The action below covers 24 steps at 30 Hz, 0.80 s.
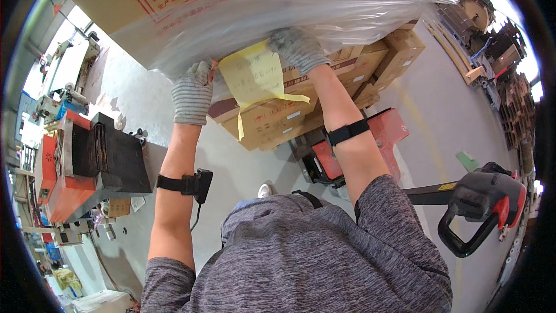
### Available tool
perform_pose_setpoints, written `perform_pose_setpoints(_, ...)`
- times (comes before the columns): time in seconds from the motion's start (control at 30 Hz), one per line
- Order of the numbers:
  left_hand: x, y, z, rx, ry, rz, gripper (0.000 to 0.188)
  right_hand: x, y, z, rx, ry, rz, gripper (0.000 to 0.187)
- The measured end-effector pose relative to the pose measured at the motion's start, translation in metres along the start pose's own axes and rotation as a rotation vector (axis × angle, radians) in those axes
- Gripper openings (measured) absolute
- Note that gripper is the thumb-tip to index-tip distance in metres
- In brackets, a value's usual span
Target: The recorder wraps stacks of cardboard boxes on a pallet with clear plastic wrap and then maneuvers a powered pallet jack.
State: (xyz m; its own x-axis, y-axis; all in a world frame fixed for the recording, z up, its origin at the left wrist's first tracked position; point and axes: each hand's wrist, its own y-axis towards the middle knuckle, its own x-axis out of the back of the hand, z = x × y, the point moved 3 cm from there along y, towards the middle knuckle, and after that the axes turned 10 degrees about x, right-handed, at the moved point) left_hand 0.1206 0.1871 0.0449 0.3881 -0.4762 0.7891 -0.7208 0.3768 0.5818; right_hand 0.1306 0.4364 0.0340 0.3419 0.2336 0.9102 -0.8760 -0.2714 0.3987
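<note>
A stack of brown cardboard cartons (278, 120) stands in front of me, with clear stretch film (359, 14) drawn across its upper part. My left hand (193, 94), in a grey striped glove, is closed at the film's lower edge. Farther right, my right hand (298, 50), gloved alike, has its fingers curled over the film's edge. Between the hands hangs a yellow paper sheet (255, 75) with handwriting and a torn strip at its bottom. Its upper right corner meets my right hand; its left edge lies close to my left fingertips.
A red and black pallet truck (388, 130) stands at the cartons' right, and a black control handle (472, 203) reaches in beside my right arm. At left is an orange and black machine (95, 165). Wooden pallets (515, 90) are piled along the far right.
</note>
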Motion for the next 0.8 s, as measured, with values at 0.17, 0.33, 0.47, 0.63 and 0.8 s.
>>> perform_pose_setpoints(0.17, 0.002, -0.013, 0.006, -0.053, 0.015, 0.021, 0.023, 0.004, -0.01, 0.005, -0.286, 0.142, -0.034, 0.043)
perform_pose_setpoints(0.33, 0.012, -0.008, 0.0, -0.275, -0.023, 0.126, 0.025, 0.004, -0.021, -0.004, -0.411, 0.193, -0.029, 0.039)
perform_pose_setpoints(0.47, 0.015, -0.014, 0.029, -0.242, -0.078, 0.047, 0.024, -0.009, -0.012, -0.005, -0.276, 0.156, -0.154, 0.036)
perform_pose_setpoints(0.63, 0.02, -0.016, 0.046, -0.077, -0.121, -0.121, 0.01, 0.001, -0.021, 0.001, -0.393, 0.102, -0.164, 0.037)
perform_pose_setpoints(0.8, 0.026, -0.028, 0.053, -0.053, -0.129, -0.083, 0.024, 0.005, 0.001, 0.061, -0.388, 0.003, 0.299, 0.032)
